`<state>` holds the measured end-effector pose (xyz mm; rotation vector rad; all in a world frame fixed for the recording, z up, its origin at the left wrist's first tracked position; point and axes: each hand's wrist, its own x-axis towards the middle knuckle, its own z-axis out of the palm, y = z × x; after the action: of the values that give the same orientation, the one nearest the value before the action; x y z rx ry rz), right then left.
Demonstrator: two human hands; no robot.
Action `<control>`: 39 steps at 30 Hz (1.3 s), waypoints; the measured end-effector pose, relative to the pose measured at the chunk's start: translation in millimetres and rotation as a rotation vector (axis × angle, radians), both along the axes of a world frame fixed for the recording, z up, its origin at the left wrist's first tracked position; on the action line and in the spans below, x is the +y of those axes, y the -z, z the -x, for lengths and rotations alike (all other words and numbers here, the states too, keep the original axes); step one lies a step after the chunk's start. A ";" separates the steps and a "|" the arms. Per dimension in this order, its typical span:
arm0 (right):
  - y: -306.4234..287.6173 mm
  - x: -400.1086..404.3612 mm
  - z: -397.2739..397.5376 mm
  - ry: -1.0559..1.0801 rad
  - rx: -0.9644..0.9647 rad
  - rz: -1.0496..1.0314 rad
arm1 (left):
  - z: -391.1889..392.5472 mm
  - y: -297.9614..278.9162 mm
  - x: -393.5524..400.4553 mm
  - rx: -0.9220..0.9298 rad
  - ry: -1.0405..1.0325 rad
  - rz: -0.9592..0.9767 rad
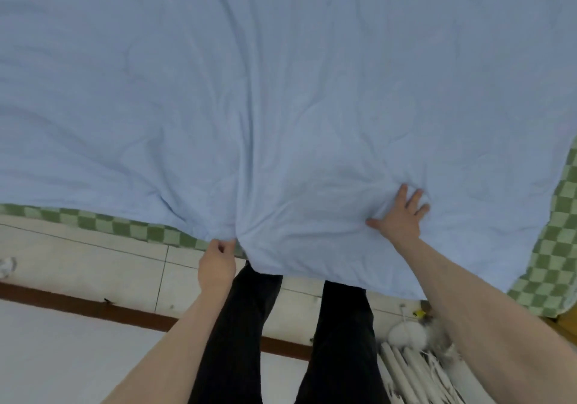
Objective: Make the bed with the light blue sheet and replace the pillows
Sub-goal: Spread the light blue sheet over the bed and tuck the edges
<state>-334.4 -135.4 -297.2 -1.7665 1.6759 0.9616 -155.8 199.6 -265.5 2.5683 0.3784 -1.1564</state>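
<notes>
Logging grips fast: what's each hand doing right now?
Left hand: pinching the sheet at its edge.
Right hand: open, fingers spread, pressing flat on the sheet.

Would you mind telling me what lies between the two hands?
In the head view, only bunched light blue sheet lies between the left hand and right hand.

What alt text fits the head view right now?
A light blue sheet covers the bed; the left hand pinches its near edge while the right hand presses flat on it. Green checkered bedding shows underneath.
</notes>
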 end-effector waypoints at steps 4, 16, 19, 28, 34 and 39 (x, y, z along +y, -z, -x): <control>-15.2 48.9 -58.3 0.101 -0.077 0.131 | -39.1 6.6 9.7 -0.072 -0.380 0.063; 8.7 160.4 -146.4 0.031 -0.133 -0.034 | -155.5 40.0 92.2 -0.325 -0.492 -0.111; 7.7 165.3 -142.6 0.037 -0.143 -0.049 | -165.9 30.2 110.4 -0.276 -0.461 -0.127; -10.7 159.7 -151.6 0.112 -0.062 -0.062 | -232.6 24.0 114.6 -0.331 -0.566 -0.092; -17.2 236.9 -234.8 -0.130 -0.313 0.000 | -274.9 44.5 128.1 -0.093 -0.306 -0.053; -3.3 304.7 -317.6 -0.194 -0.342 -0.122 | -268.6 44.5 154.5 -0.156 -0.110 -0.033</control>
<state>-16.8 169.2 -293.9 -1.9101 1.2274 0.7689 112.8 354.1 -310.0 2.6078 0.4987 -0.9127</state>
